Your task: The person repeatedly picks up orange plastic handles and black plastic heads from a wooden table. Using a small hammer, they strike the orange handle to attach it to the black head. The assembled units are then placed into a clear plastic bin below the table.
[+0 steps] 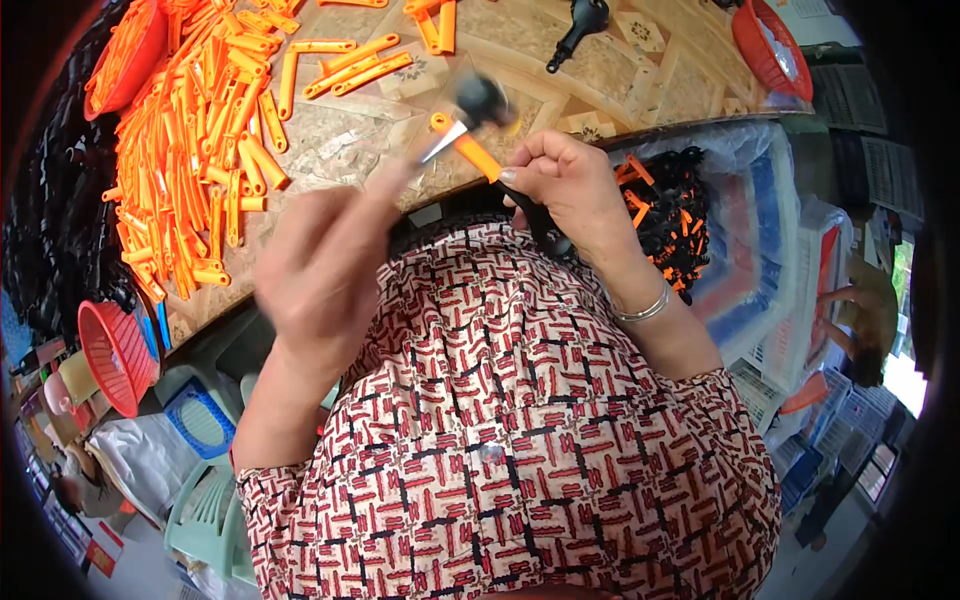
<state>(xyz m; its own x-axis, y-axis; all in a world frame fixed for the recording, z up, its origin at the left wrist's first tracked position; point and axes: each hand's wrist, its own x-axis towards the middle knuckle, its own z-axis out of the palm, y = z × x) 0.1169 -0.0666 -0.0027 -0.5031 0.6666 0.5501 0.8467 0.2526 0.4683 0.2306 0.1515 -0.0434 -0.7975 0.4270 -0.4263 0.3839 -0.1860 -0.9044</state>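
Observation:
My left hand [320, 260], smeared by motion, is closed round a tool that looks like a hammer, with a bright metal shaft [443, 143] and a blurred dark head [482, 101]. That head is just above the end of an orange plastic strip [475, 152]; I cannot tell whether they touch. Thumb and fingers of my right hand [570, 190] pinch the strip where it meets a black plastic handle [543, 228]. The strip points up and left over the table's near edge, while the handle hangs below my right hand. Part of the handle is hidden by the fingers.
A large heap of orange strips [200, 130] covers the table's left side. A black part [580, 32] lies at the back. Red baskets [118, 358] [772, 50] stand at the edges. At my right is a plastic-lined container [745, 235] with black-and-orange pieces [680, 215].

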